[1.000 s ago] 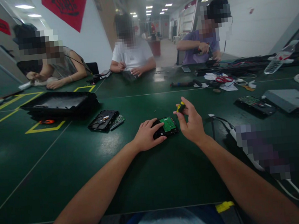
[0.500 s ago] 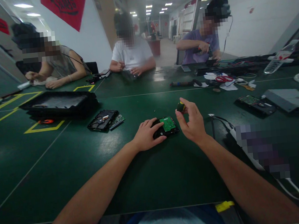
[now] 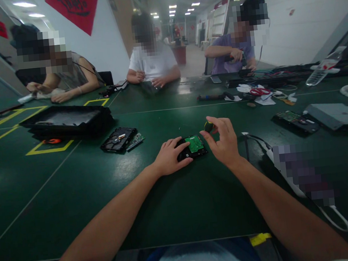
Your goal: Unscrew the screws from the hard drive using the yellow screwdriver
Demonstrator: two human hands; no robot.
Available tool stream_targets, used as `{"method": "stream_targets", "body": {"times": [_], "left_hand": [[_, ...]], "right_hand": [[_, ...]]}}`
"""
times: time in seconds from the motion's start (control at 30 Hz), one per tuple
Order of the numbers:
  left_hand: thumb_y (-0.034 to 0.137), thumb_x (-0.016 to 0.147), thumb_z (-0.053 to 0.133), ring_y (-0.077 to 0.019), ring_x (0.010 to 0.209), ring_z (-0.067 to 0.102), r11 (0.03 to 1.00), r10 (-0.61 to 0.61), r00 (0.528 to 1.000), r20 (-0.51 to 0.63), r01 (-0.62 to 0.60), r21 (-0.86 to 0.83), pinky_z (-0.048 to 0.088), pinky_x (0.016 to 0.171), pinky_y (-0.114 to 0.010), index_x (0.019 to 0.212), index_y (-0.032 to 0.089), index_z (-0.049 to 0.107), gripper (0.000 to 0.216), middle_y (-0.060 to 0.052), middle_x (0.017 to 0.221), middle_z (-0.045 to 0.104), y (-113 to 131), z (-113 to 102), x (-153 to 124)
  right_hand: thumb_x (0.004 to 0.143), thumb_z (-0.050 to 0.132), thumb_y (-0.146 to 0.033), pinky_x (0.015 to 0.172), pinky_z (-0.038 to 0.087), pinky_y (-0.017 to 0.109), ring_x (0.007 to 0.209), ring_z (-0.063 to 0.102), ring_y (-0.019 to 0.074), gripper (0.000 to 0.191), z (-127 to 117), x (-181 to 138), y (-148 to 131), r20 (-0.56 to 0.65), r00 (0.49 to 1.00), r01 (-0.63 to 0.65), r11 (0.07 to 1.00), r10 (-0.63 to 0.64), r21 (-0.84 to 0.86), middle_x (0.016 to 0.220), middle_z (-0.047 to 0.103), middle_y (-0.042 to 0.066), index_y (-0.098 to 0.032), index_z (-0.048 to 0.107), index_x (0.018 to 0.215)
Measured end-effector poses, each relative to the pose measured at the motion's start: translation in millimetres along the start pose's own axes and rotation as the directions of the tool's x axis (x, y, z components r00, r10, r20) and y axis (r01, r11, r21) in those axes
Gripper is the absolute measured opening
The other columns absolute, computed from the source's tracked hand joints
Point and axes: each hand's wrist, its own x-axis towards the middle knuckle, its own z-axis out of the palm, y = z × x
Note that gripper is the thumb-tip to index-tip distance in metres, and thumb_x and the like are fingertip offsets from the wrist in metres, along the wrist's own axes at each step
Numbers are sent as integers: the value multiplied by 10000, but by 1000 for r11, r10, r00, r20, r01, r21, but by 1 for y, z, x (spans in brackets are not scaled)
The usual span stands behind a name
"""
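Observation:
A black hard drive [image 3: 199, 151] with a green circuit board [image 3: 195, 144] on its upper face lies flat on the green table. My left hand [image 3: 172, 157] holds it down from the left, the thumb along the near edge and the index finger resting on the board. Above the drive's right end, my right hand [image 3: 222, 138] is closed around a short, dark screwdriver [image 3: 208, 126] with yellow marks on its handle. The fingers cover part of the handle, and the shaft and tip are hard to make out. A tiny screw-like speck [image 3: 179, 128] lies beyond the drive.
An opened drive [image 3: 120, 139] and a loose circuit board [image 3: 135, 141] sit to the left, before stacked black trays [image 3: 68, 118]. Rightward are another drive [image 3: 294, 121], a grey metal box [image 3: 339, 116] and a white power strip [image 3: 289, 177]. Three people sit opposite.
My right hand has turned slightly at the fingers, and the screwdriver handle has shifted a little left. My left hand and the hard drive stay in place. The view has moved slightly.

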Motion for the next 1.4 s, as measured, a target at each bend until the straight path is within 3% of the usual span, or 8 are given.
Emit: {"method": "stream_targets", "body": {"times": [0.1, 0.27, 0.5, 0.7, 0.97, 1.17, 1.4], "left_hand": [[665, 967, 619, -426, 1460, 437, 1000, -1, 1000, -5, 1, 1, 371, 1183, -624, 1572, 265, 543, 729, -172, 1648, 427, 0, 1, 0], [676, 970, 607, -417, 1461, 441, 1000, 2, 1000, -8, -2, 18, 378, 1184, -608, 1566, 247, 552, 736, -182, 1635, 441, 1, 1, 0], [667, 971, 613, -417, 1456, 445, 1000, 7, 1000, -6, -7, 19, 376, 1183, -609, 1564, 246, 552, 730, -184, 1635, 438, 1, 0, 1], [669, 967, 619, -413, 1453, 443, 1000, 5, 1000, -10, -5, 11, 375, 1180, -609, 1574, 269, 540, 731, -170, 1640, 435, 1, 1, 0], [670, 972, 610, -415, 1458, 436, 1000, 8, 1000, -1, -8, 14, 371, 1182, -615, 1580, 272, 531, 731, -168, 1652, 421, -1, 2, 0], [671, 969, 614, -410, 1458, 440, 1000, 11, 1000, -16, -10, 22, 380, 1181, -604, 1570, 258, 545, 733, -174, 1639, 435, 0, 1, 0], [674, 971, 606, -411, 1462, 436, 1000, 10, 1000, -7, -10, 22, 378, 1181, -608, 1575, 262, 539, 734, -176, 1644, 429, -1, 2, 0]], "right_hand": [[1036, 636, -362, 896, 609, 490, 1033, 659, 280, 450, 0, 0, 0, 10, 1000, -1, 1000, 1, -1, 1178, 638, 91, -336, 568, 1480], [1081, 509, -291, 1012, 587, 522, 1161, 670, 288, 536, 2, -2, 1, 82, 997, -3, 997, -2, 71, 1395, 636, 107, -328, 416, 1608], [1030, 645, -361, 876, 629, 489, 1039, 662, 282, 419, 1, -1, 1, 7, 1000, -12, 1000, 12, 15, 1214, 633, 102, -322, 583, 1442], [1083, 512, -275, 994, 606, 526, 1171, 677, 290, 549, 4, -4, 4, 96, 995, -35, 993, 24, 113, 1436, 615, 118, -318, 381, 1614], [1019, 671, -369, 829, 629, 466, 983, 658, 265, 462, 1, -2, -1, 19, 1000, -8, 1000, 7, 20, 1179, 617, 91, -325, 563, 1466], [1078, 513, -282, 966, 608, 511, 1118, 673, 282, 518, 3, -3, 0, 80, 997, -23, 996, 16, 82, 1331, 637, 111, -330, 431, 1587], [1010, 681, -354, 851, 626, 465, 956, 678, 253, 482, 0, -1, -1, 16, 1000, -17, 999, 16, 40, 1224, 645, 91, -312, 542, 1469]]}}
